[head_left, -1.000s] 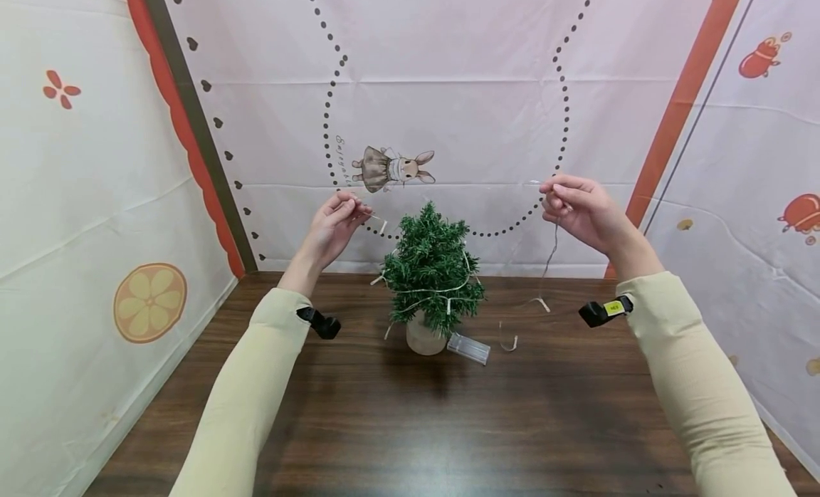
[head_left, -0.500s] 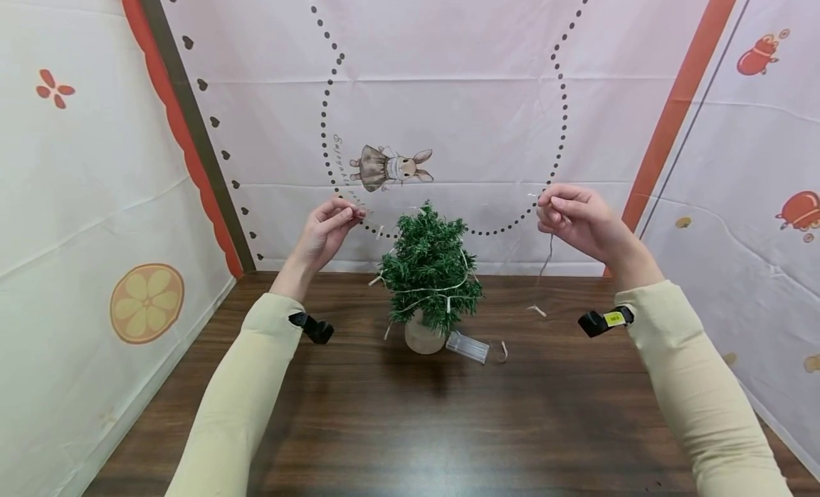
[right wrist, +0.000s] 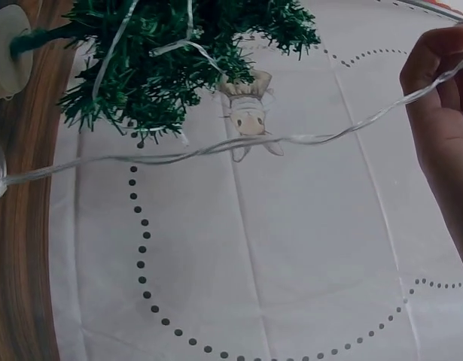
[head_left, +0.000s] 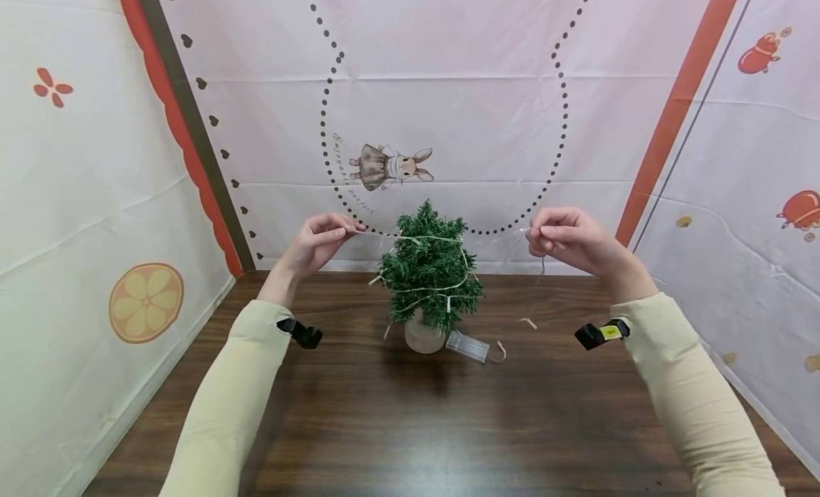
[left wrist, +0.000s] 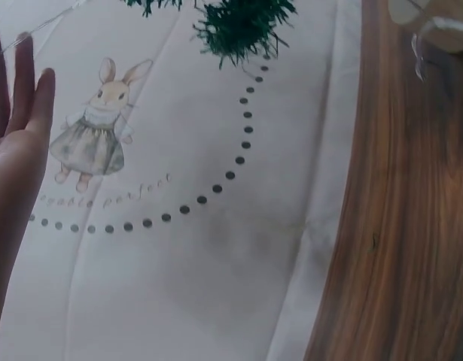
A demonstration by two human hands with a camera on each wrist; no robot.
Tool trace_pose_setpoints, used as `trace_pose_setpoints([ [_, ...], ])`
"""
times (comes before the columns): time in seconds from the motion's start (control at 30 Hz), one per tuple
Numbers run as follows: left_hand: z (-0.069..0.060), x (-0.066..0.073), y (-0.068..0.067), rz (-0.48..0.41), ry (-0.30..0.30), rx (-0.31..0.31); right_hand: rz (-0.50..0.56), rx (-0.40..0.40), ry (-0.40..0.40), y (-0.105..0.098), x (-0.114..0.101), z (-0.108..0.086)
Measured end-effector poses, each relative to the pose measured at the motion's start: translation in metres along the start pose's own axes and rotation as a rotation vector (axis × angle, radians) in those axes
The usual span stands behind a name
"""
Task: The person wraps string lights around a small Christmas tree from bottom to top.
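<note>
A small green artificial Christmas tree (head_left: 428,262) stands upright in a pale pot (head_left: 424,337). Clear string lights (head_left: 432,238) wrap its lower branches, and another stretch runs across its upper part between both hands. On the left, my left hand (head_left: 318,241) pinches that wire between thumb and fingers. My right hand (head_left: 570,237) grips the other end to the right of the tree, and loose wire hangs below it. In the right wrist view, the hanging wire (right wrist: 208,153) reaches from the right hand (right wrist: 442,113) down past the branches. Only part of the left hand (left wrist: 20,143) appears in the left wrist view.
A clear battery box (head_left: 468,346) lies beside the pot, with a short curl of wire (head_left: 500,352) near it. One bulb end (head_left: 529,323) is low at the right. Printed cloth (head_left: 275,162) walls surround the brown wooden table (head_left: 410,419).
Both hands have lowered, the right one also shifting slightly left. The wire between them now crosses the tree's upper part. The hanging bulb end at the right has dropped.
</note>
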State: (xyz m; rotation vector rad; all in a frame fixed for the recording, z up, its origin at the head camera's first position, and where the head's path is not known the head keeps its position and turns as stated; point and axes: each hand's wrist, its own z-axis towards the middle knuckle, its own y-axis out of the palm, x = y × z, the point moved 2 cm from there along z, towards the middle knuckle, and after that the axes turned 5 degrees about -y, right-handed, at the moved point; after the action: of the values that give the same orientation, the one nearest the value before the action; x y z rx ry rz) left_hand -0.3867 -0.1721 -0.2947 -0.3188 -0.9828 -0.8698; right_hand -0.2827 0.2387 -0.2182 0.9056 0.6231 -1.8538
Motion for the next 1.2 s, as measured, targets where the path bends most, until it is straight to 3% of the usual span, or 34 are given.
trace_pose_setpoints([
  [0.33, -0.010, 0.001, -0.003, 0.048, -0.074, -0.086, -0.008, -0.128, -0.035, 0.007, 0.004, -0.004],
  [0.7, -0.014, 0.007, 0.005, 0.177, -0.116, -0.194, -0.108, -0.145, 0.024, -0.002, 0.012, -0.024],
  [0.9, -0.017, 0.011, 0.007, 0.215, -0.133, -0.199, -0.179, -0.189, 0.041, -0.004, 0.013, -0.035],
  [1.2, -0.016, 0.010, 0.012, 0.401, -0.267, -0.191, -0.210, -0.166, 0.090, -0.008, 0.016, -0.053],
])
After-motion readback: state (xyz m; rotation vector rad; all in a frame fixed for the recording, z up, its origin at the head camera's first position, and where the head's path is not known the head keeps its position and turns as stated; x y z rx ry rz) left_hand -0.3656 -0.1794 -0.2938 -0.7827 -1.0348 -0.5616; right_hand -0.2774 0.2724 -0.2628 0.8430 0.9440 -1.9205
